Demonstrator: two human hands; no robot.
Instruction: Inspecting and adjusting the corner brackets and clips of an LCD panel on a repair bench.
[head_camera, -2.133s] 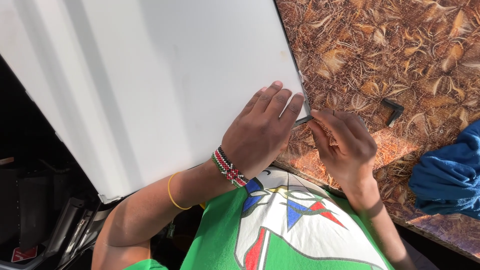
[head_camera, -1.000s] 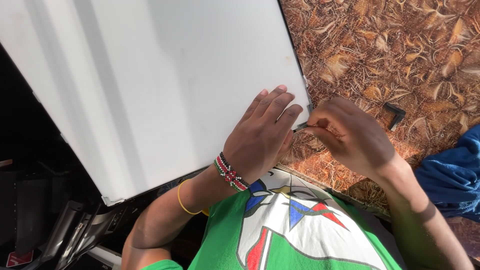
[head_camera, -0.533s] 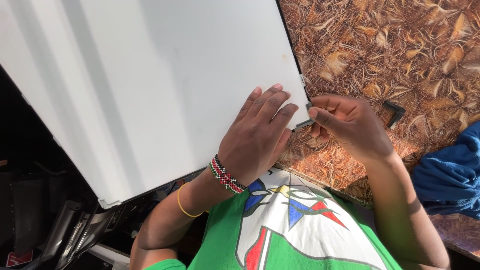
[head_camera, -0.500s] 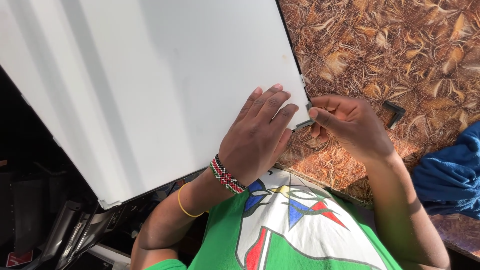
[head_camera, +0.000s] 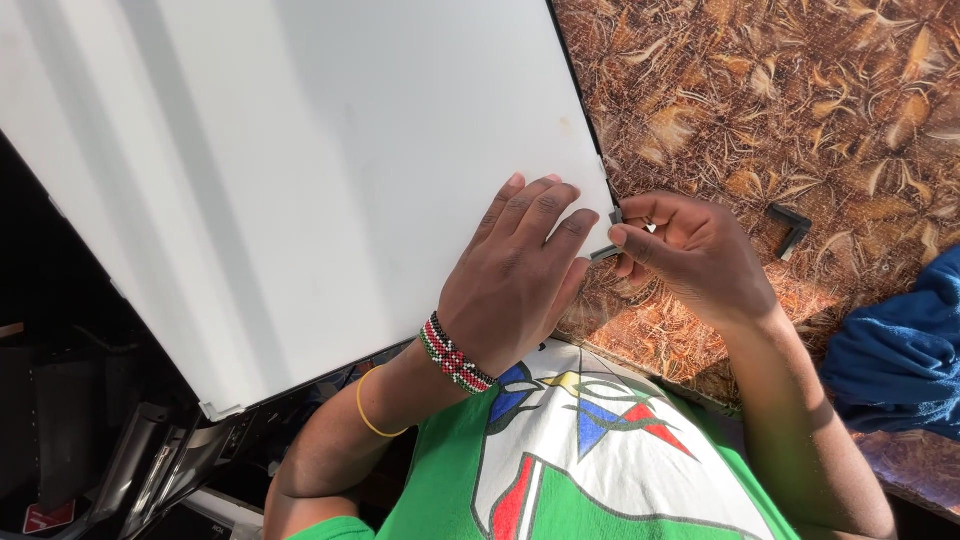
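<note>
A large white flat panel (head_camera: 320, 170) lies across the brown patterned tabletop (head_camera: 800, 110) and overhangs its near edge. My left hand (head_camera: 520, 280) presses flat on the panel's near right corner, fingers spread together. My right hand (head_camera: 690, 255) is just off that corner, its thumb and fingers pinched on a small dark corner piece (head_camera: 606, 250) at the panel's edge. A beaded bracelet and a yellow band sit on my left wrist.
A small black L-shaped bracket (head_camera: 790, 228) lies on the tabletop to the right of my right hand. A blue cloth (head_camera: 900, 360) is bunched at the right edge. Dark equipment (head_camera: 90, 440) sits below the table at the lower left.
My right hand has shifted slightly up along the panel's corner while still pinching the small dark piece. My left hand stays flat on the panel.
</note>
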